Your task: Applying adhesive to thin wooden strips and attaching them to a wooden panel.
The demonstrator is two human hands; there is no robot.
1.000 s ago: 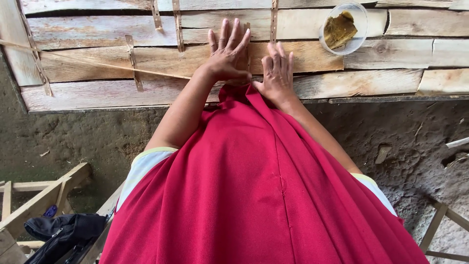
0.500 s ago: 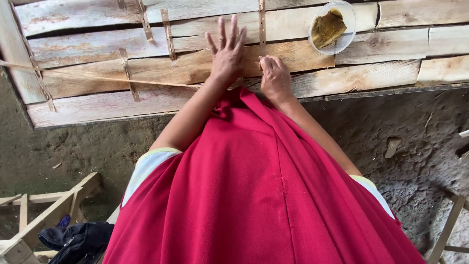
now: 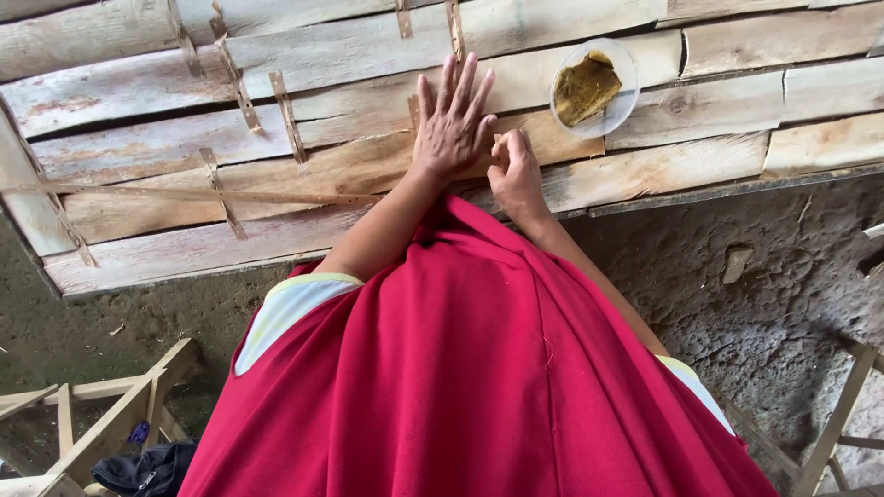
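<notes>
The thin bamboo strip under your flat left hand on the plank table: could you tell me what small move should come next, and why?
Probably keep the left hand pressing flat and slide the right hand a little along the thin bamboo strip. The left palm lies spread on the plank table, the right fingers are curled at its edge, and most of the strip stretches away unhandled.
</notes>
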